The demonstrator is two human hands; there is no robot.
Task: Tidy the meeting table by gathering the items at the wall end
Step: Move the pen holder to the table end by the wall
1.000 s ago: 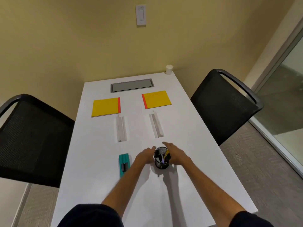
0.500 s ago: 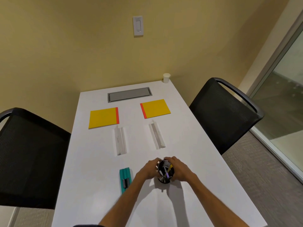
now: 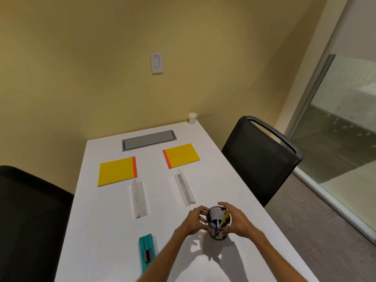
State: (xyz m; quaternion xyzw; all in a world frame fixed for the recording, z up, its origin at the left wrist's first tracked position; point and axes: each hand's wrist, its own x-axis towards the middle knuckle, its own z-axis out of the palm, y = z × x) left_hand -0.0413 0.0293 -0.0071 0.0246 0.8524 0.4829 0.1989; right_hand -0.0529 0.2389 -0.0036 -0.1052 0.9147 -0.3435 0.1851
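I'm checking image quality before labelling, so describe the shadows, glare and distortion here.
Head view: the left hand, right hand and pen cup throw a soft shadow toward the camera on the white table; no harsh glare; the wide lens bends the window frame; detail is slightly soft throughout.

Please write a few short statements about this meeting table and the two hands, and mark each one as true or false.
1. The left hand and the right hand both hold the pen cup. True.
2. The white paper cup stands at the near edge of the table. False: it stands at the far right corner, by the wall.
3. Two yellow notepads lie on the table. True.
4. The teal case lies to the right of the pen cup. False: it lies to its left.
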